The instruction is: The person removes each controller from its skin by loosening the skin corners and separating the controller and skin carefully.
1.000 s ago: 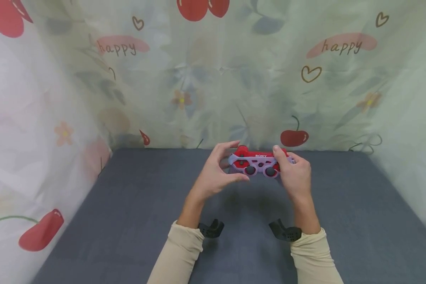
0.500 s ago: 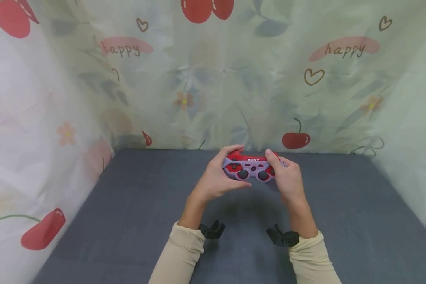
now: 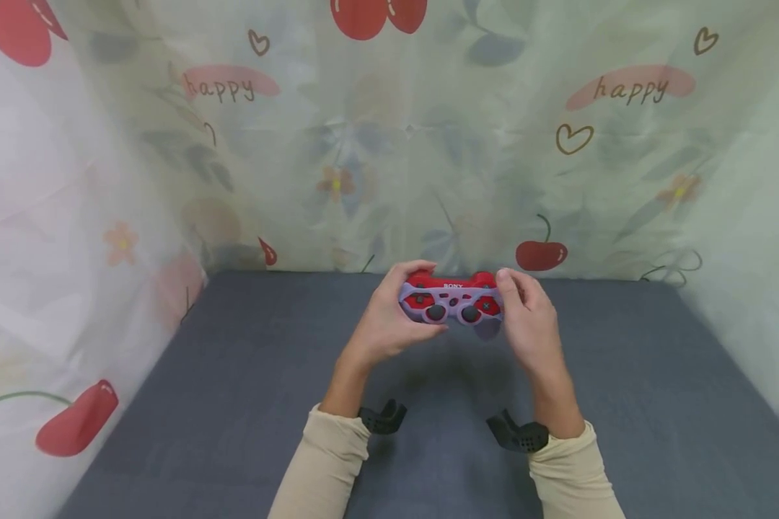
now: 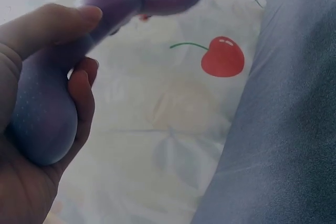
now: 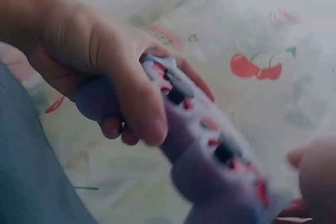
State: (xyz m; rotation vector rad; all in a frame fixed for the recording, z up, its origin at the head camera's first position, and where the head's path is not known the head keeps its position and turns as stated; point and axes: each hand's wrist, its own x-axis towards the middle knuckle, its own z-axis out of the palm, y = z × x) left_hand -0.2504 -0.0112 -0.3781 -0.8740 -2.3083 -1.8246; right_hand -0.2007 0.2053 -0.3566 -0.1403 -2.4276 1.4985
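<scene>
A red game controller point(image 3: 451, 303) in a pale purple cover is held up above the grey surface point(image 3: 247, 404), near its far edge. My left hand point(image 3: 389, 317) grips its left handle point(image 4: 44, 114), thumb along the top. My right hand point(image 3: 526, 321) grips the right handle point(image 5: 100, 100), with the thumb laid over the front near the buttons point(image 5: 176, 94). The two black sticks point(image 3: 452, 313) face me in the head view. Both sleeves are beige.
A cloth backdrop point(image 3: 389, 144) printed with cherries, hearts and "happy" closes the back and both sides. Black wrist mounts point(image 3: 518, 432) sit at both cuffs. Nothing else lies on the grey surface.
The controller has shifted left and slightly up. My left hand, which only touched the left end a second ago, now wraps round that handle.
</scene>
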